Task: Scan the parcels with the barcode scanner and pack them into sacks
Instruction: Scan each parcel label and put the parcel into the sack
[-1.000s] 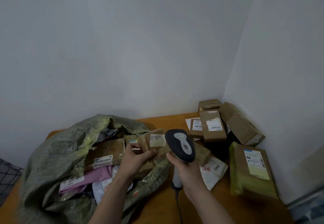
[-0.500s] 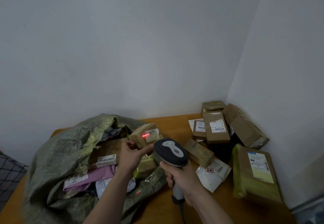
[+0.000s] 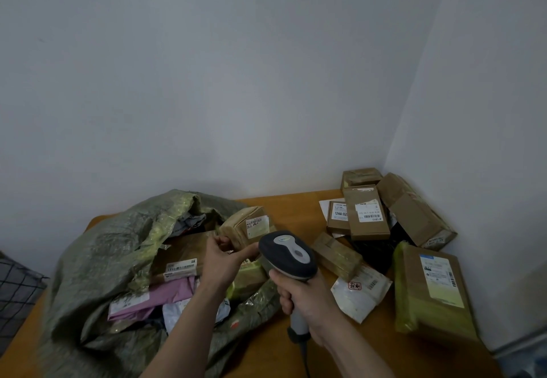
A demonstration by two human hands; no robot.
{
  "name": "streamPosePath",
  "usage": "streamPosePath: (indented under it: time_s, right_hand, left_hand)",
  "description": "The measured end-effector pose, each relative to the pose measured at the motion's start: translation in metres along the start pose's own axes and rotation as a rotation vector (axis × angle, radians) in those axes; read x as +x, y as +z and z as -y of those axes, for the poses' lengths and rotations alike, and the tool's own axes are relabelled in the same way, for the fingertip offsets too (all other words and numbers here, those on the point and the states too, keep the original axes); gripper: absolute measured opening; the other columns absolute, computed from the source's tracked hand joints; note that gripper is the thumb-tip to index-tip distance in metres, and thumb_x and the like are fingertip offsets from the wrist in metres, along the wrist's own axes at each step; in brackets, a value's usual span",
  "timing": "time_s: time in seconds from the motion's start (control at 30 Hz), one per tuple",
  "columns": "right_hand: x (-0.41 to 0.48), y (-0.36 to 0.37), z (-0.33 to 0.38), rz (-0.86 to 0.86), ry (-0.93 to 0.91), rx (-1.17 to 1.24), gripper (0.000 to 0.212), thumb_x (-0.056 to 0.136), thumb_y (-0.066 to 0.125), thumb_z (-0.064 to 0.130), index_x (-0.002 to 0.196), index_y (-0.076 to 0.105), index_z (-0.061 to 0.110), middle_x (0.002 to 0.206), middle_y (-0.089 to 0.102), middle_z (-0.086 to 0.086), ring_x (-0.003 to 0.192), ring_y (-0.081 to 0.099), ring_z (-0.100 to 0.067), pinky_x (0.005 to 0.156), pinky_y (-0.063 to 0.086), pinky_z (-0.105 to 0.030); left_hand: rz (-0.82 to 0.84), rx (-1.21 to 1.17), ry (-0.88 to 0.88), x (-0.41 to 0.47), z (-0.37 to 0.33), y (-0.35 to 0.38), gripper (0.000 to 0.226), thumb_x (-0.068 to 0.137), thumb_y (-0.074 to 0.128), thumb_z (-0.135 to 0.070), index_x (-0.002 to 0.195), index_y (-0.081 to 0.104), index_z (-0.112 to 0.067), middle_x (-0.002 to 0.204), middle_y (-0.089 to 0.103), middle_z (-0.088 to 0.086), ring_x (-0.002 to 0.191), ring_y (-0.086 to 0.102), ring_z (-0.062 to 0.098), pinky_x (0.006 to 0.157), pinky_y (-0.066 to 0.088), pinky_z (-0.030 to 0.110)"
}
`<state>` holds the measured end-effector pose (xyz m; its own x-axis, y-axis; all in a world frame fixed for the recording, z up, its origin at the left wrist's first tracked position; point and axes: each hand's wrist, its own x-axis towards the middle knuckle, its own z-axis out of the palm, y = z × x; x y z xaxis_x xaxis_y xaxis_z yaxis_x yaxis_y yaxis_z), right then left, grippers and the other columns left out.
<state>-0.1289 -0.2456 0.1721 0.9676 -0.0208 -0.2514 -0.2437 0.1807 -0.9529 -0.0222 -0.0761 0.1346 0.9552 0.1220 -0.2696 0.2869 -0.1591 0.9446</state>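
The left hand is pinching the small, stiff, seemingly light parcel by its lower edge, while the right hand is gripping the scanner.

Head-worn camera looks forward and down, close over the table.

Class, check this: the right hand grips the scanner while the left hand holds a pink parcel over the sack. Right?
No. In the head view the left hand holds a brown parcel over the sack; the right hand does grip the scanner.
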Motion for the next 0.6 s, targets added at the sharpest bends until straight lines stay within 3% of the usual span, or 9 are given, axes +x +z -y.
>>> streamPosePath:
  time_s: [0.1, 0.2, 0.27, 0.33, 0.4, 0.5, 0.6]
  right_hand:
    - [0.002, 0.001, -0.002, -0.004, 0.004, -0.004, 0.026, 0.090, 0.078, 0.023, 0.078, 0.063, 0.005, 0.055, 0.047, -0.006, 0.049, 0.043, -0.018, 0.053, 0.040, -0.029]
    - [0.004, 0.002, -0.004, -0.016, 0.008, 0.000, 0.032, 0.089, 0.078, 0.025, 0.076, 0.063, 0.001, 0.059, 0.050, -0.009, 0.050, 0.045, -0.018, 0.053, 0.040, -0.029]
    - [0.006, 0.003, -0.004, -0.045, 0.010, 0.010, 0.032, 0.089, 0.079, 0.025, 0.085, 0.067, -0.005, 0.067, 0.059, -0.013, 0.053, 0.053, -0.018, 0.053, 0.043, -0.028]
    - [0.007, 0.005, -0.003, -0.060, 0.016, 0.032, 0.019, 0.089, 0.079, 0.020, 0.102, 0.074, 0.007, 0.083, 0.073, -0.015, 0.063, 0.066, -0.021, 0.056, 0.050, -0.027]
    - [0.012, 0.009, -0.006, -0.056, 0.049, 0.095, 0.024, 0.089, 0.078, 0.015, 0.112, 0.072, 0.015, 0.101, 0.077, -0.011, 0.083, 0.075, -0.024, 0.063, 0.057, -0.029]
    - [0.020, 0.019, -0.011, -0.037, 0.108, 0.162, 0.038, 0.086, 0.080, 0.011, 0.120, 0.067, 0.023, 0.120, 0.071, -0.005, 0.105, 0.072, -0.024, 0.071, 0.062, -0.034]
    - [0.029, 0.034, -0.016, 0.006, 0.126, 0.151, 0.046, 0.084, 0.083, 0.014, 0.121, 0.062, 0.032, 0.128, 0.064, 0.003, 0.113, 0.064, -0.019, 0.084, 0.063, -0.043]
  left_hand:
    - [0.000, -0.005, 0.000, 0.004, 0.004, 0.000, 0.080, 0.052, 0.101, -0.036, 0.109, 0.050, -0.016, 0.112, 0.068, 0.014, 0.101, 0.069, 0.030, 0.085, 0.059, 0.047]
    - [-0.009, -0.024, -0.009, 0.005, 0.004, -0.002, 0.090, 0.044, 0.100, -0.049, 0.110, 0.049, -0.018, 0.112, 0.068, 0.013, 0.101, 0.070, 0.030, 0.087, 0.060, 0.049]
    - [-0.006, -0.058, -0.018, 0.005, 0.005, -0.005, 0.098, 0.040, 0.099, -0.055, 0.116, 0.047, -0.021, 0.112, 0.068, 0.011, 0.101, 0.072, 0.027, 0.089, 0.061, 0.049]
    - [-0.012, -0.078, -0.011, 0.003, 0.006, -0.010, 0.098, 0.048, 0.099, -0.048, 0.125, 0.043, -0.022, 0.116, 0.069, 0.009, 0.101, 0.073, 0.024, 0.090, 0.061, 0.048]
    - [-0.046, -0.006, 0.048, 0.003, 0.007, -0.021, 0.094, 0.060, 0.097, -0.038, 0.133, 0.039, -0.028, 0.120, 0.067, 0.006, 0.101, 0.071, 0.022, 0.090, 0.061, 0.047]
    - [-0.103, 0.202, 0.179, 0.005, 0.009, -0.045, 0.101, 0.062, 0.093, -0.037, 0.144, 0.034, -0.046, 0.126, 0.059, 0.003, 0.106, 0.067, 0.024, 0.087, 0.062, 0.047]
    - [-0.157, 0.368, 0.190, 0.008, 0.014, -0.067, 0.105, 0.055, 0.092, -0.048, 0.142, 0.034, -0.055, 0.129, 0.052, 0.008, 0.104, 0.061, 0.027, 0.090, 0.059, 0.052]
